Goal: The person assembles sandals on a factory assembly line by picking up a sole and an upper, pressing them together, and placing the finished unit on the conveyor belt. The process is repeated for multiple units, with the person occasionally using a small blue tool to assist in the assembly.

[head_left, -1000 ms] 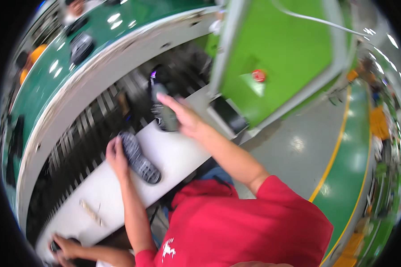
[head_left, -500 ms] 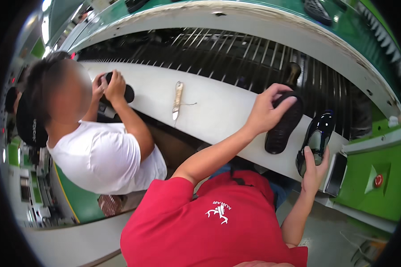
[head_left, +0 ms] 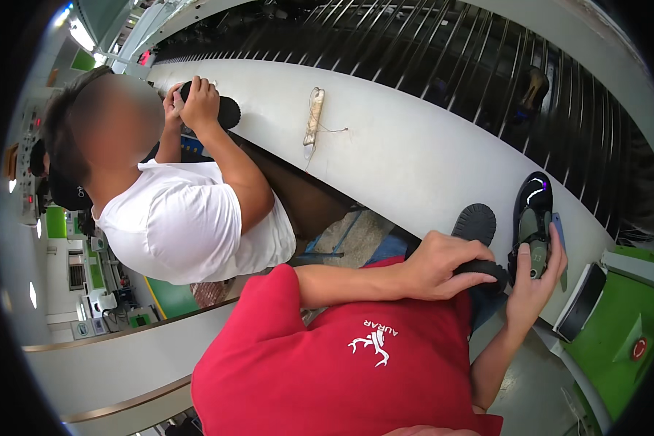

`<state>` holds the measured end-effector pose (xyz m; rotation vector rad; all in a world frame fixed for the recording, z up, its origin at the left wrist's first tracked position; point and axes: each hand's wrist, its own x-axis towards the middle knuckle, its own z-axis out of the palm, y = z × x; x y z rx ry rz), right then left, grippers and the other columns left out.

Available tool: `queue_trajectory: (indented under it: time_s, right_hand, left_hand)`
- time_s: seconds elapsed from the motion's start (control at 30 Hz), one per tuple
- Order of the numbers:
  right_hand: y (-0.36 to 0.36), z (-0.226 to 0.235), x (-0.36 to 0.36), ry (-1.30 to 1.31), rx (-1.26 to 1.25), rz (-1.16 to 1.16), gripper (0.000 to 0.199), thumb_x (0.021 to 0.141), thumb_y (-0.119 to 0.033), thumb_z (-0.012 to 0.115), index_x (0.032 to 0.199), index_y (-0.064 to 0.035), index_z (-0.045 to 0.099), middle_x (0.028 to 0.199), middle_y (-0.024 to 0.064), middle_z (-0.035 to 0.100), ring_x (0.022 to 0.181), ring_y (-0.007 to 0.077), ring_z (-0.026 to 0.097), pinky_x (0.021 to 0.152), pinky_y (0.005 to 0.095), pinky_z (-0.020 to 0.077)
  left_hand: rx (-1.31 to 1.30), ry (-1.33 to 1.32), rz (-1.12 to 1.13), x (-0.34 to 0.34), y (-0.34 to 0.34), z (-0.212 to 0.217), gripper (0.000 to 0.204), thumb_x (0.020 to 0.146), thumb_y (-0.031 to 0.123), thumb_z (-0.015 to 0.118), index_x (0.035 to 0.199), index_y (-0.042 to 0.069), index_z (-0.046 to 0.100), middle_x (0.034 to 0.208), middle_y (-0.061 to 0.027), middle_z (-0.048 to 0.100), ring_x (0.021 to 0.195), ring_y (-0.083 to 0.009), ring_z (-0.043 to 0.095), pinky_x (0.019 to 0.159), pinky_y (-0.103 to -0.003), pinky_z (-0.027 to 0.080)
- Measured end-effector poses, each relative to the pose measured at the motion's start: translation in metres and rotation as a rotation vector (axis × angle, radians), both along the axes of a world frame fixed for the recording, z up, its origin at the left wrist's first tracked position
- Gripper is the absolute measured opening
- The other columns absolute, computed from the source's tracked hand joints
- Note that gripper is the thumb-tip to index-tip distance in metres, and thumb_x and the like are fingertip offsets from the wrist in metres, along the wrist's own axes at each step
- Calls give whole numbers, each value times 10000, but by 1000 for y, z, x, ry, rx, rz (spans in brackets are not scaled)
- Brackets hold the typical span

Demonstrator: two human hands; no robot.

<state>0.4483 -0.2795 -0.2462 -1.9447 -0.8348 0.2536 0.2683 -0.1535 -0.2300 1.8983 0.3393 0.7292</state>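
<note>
Right now the left hand point(head_left: 443, 263) is clenched over a black treaded shoe sole point(head_left: 478, 243), its toe poking past the knuckles toward the white bench point(head_left: 414, 156); just beside it, the right hand point(head_left: 534, 280) grasps a glossy black shoe point(head_left: 534, 218) from below, fingers wrapped along its far side; both pieces sit off the bench edge, over the lap. Judging from that, either could slip and drop to the floor if the grip loosens, since nothing supports them underneath. Well beyond the left hand, a wrapped-handle tool point(head_left: 313, 120) lies on the bench, and a co-worker in a white shirt point(head_left: 185, 221) presses another sole point(head_left: 221, 109).
</note>
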Motion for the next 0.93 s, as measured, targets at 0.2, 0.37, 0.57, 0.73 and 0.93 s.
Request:
queue_trajectory:
  time_s: [0.2, 0.37, 0.57, 0.73, 0.93]
  right_hand:
    - [-5, -5, 7, -27, 3, 4, 579, 1037, -100, 749, 1592, -56, 593, 1520, 204, 566, 1431, 356, 559, 1229, 470, 419]
    - [-11, -23, 13, 164, 161, -43, 653, 1041, -94, 745, 1642, 12, 513, 1609, 203, 579, 1507, 300, 532, 1297, 427, 348]
    - [-10, -15, 13, 336, 206, -110, 781, 1001, -100, 808, 1675, 37, 437, 1601, 237, 571, 1459, 291, 566, 1247, 415, 415]
    - [-11, -3, -11, 346, 316, -133, 766, 986, -114, 799, 1655, 78, 479, 1621, 236, 572, 1505, 303, 543, 1275, 422, 390]
    - [-3, 32, -73, 258, 506, 50, 812, 1010, -145, 717, 1696, 113, 368, 1679, 247, 502, 1538, 329, 516, 1300, 432, 365]
  left_hand:
    - [-17, -190, 103, 23, 24, 19, 250, 918, 67, 887, 1130, -5, 776, 992, -143, 816, 811, -257, 798, 731, -349, 608]
    - [-420, -146, 280, 71, 70, 49, 259, 1058, 148, 807, 1207, -52, 738, 948, -65, 815, 852, -81, 748, 744, -247, 595]
    - [-640, -234, 155, 81, 90, 16, 225, 1094, 106, 756, 1261, -40, 717, 1087, -78, 812, 979, -98, 755, 866, -248, 606]
    - [-574, -247, 129, 70, 96, 24, 267, 1140, 226, 712, 1261, -12, 721, 1033, -31, 789, 935, -63, 708, 843, -232, 572]
    - [-750, -246, 33, 45, 104, 17, 555, 1184, 519, 555, 1374, 19, 703, 1068, -31, 785, 995, -68, 683, 921, -235, 522]
